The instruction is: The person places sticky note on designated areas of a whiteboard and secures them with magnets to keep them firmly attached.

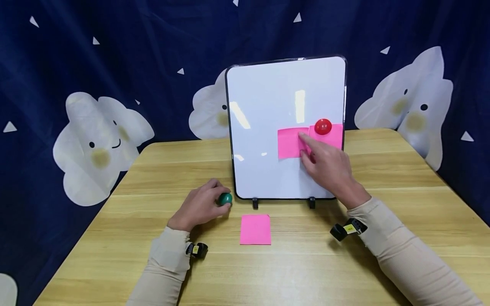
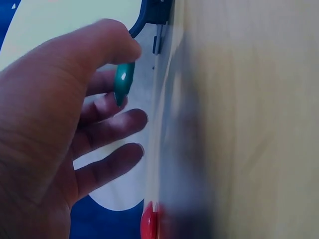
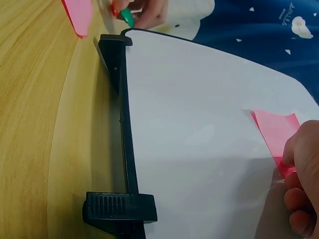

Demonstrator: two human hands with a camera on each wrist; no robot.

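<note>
My left hand pinches a round green magnet between thumb and fingers, low over the table by the whiteboard's lower left corner. In the left wrist view the green magnet is seen edge-on under the thumb, the other fingers spread. My right hand presses a pink sticky note against the whiteboard, index finger extended, thumb below. To its right, a second pink note sits under a round red magnet, partly covered by the hand.
Another pink sticky note lies on the wooden table in front of the board. Black feet hold the board upright. A red magnet rests near the left hand, hidden in the head view. Behind hangs a dark blue curtain.
</note>
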